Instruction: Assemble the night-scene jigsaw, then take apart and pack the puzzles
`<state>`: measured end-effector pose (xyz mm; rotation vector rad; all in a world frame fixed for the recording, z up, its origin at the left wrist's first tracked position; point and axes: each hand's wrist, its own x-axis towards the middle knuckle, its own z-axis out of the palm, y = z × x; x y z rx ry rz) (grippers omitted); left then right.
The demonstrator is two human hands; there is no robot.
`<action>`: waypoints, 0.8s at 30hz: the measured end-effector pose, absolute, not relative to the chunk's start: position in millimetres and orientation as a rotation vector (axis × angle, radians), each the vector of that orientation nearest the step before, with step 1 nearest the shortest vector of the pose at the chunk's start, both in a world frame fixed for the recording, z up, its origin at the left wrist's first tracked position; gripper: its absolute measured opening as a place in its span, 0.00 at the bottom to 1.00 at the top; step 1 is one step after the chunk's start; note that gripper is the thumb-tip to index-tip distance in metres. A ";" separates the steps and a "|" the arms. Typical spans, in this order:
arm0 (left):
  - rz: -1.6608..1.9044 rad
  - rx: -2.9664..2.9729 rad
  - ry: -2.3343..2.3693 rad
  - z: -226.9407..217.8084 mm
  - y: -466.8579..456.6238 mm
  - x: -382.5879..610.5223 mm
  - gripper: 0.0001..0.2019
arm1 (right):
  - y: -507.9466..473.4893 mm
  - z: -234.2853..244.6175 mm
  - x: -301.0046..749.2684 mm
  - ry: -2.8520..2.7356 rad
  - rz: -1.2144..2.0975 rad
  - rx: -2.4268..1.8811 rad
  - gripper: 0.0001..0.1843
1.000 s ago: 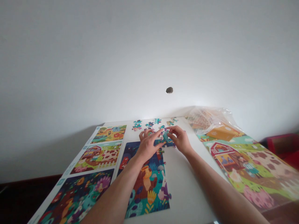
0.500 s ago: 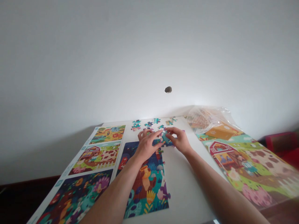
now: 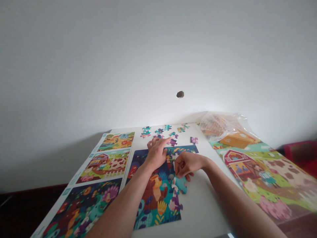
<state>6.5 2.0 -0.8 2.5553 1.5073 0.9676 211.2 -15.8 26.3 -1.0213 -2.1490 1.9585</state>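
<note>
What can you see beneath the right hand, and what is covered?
Part of a turquoise jigsaw piece shows beneath the right hand, at the edge of the partly assembled jigsaw. The hand hides the rest.

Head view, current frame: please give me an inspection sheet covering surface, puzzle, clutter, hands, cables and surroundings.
Surface: white table, partly covered.
Puzzle: dark-blue animal-picture jigsaw, partly assembled; light-teal jigsaw piece at its right side, fit unclear; multicoloured loose pieces beyond.
Clutter: clear plastic bag overlapping an orange box; green farm-scene print, right; white sheet with three pictures, left.
Hands: left hand over the jigsaw's upper part, contact unclear; right hand, fingers bent over the teal piece, grip unclear.
Cables: nothing seen.
Surroundings: white wall with a dark hole; red object, far right.
</note>
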 end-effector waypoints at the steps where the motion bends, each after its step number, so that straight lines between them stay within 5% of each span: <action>1: 0.972 2.554 1.503 -1.3 2.2 6.3 0.31 | -15.9 26.3 210.9 -2.172 1.962 -1.031 0.13; 8: 1.098 2.459 1.360 -0.6 4.2 5.8 0.27 | -15.4 27.1 213.7 -2.258 1.853 -1.021 0.12; 13: 1.292 1.845 0.821 7.2 3.7 5.3 0.15 | -14.7 26.6 215.1 -2.326 1.702 -1.012 0.14; 18: 0.696 1.151 0.298 16.9 -6.3 -3.9 0.08 | -13.6 27.1 214.8 -2.421 1.528 -1.016 0.12; 24: 0.084 1.066 0.224 22.0 -13.0 -12.6 0.12 | -14.2 28.5 213.8 -2.501 1.465 -1.042 0.11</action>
